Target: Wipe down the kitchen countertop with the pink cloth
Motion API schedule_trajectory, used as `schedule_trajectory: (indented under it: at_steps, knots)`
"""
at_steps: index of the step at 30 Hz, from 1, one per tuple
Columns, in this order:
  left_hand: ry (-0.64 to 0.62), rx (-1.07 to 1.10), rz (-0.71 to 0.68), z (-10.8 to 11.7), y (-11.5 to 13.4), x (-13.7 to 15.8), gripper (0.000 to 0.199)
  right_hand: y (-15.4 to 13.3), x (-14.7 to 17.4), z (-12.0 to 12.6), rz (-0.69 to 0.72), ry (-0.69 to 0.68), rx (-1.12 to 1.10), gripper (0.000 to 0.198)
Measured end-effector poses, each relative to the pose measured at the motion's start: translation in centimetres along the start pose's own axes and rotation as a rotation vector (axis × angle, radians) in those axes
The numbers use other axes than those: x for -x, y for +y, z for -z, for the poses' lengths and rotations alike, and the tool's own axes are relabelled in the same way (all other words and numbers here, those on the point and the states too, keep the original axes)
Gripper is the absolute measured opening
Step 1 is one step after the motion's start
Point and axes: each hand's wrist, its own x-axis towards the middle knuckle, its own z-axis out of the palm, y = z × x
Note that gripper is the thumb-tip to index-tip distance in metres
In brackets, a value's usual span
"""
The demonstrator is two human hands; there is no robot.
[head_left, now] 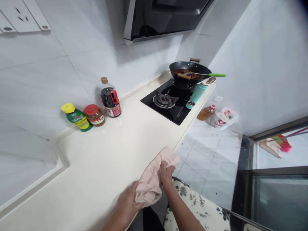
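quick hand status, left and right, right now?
Left hand: closed, gripping the near end of the pink cloth.
Right hand: closed, gripping the same cloth toward its far end.

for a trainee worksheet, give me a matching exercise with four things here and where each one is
1. pink cloth
2. wok
3. red-lidded jar
4. amber bottle

A. on the floor beside a white bag
B. between green bottle and dark bottle
C. in the left hand and right hand
D. on a stove burner

1-C, 2-D, 3-B, 4-A
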Motion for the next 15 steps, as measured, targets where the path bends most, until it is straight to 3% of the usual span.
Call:
schedule_trajectory:
  at_steps: [4,6,9,12,15]
  knots:
    - [-0.048,0.013,0.140,3.0,-0.9,3.4,0.017,1.8,5.4,1.2,-0.002,-0.039,-0.020,0.053]
    - [-0.018,0.076,0.134,4.1,-1.1,4.5,0.010,2.2,7.0,1.9,0.007,-0.052,-0.038,0.050]
    - [0.032,0.352,0.083,6.0,-1.2,5.4,0.001,2.4,7.9,2.6,0.007,-0.048,-0.054,0.047]
    - [0.090,0.702,0.193,9.2,-1.1,5.2,0.026,2.3,7.4,2.6,-0.022,-0.052,-0.076,0.047]
    - [0.244,0.997,0.259,12.9,-1.2,4.1,0.041,2.4,6.7,2.1,-0.047,-0.049,-0.091,0.049]
